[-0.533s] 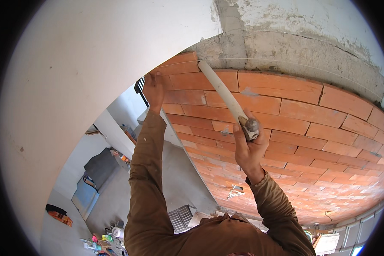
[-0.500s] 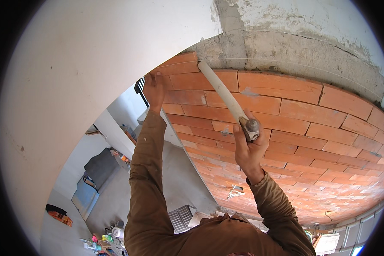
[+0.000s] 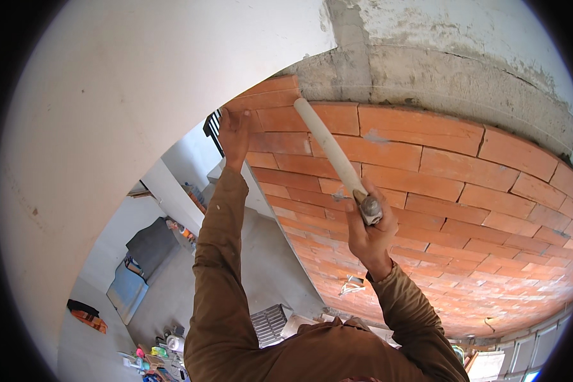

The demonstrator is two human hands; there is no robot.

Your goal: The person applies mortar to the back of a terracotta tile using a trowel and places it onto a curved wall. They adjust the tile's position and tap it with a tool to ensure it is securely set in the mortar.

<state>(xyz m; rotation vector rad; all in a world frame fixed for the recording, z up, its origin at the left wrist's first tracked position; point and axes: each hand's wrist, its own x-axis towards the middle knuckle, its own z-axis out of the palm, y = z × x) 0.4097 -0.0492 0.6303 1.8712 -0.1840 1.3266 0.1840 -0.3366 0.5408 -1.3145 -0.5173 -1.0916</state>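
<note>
Smudges [image 3: 35,211] dot the white surface [image 3: 134,70] at the left of the head view, too faint to tell as dirt or writing, and whatever is printed on the clutter [image 3: 162,360] at lower left is too small to make out. Both arms reach up from the lower edge in brown sleeves [image 3: 218,254]. The left one is nearly straight, and its hand [image 3: 234,137] is raised to the wall's left end, thumb and fingers up against the bricks; whether it grips or only presses cannot be told. The right arm bends at the elbow, and the right hand [image 3: 370,239] is closed round the hammer [image 3: 330,146] close to its head, thumb on the left side. The hammer is thus held head down, its pale, thick, round handle slanting up and left across the courses. Its rounded metal head, dark and worn, faces the camera. The handle's tip is at the lower right corner of the top brick [image 3: 270,92]; contact there is unclear. That brick sits in the uppermost course, just above the left hand, orange and smooth, with a clean right end beside rough grey concrete [image 3: 439,76]. Below, the wall [image 3: 439,181] shows staggered orange bricks, dark narrow joints and a few grey smears, with pale wires [image 3: 351,288] sticking out low down.
</note>
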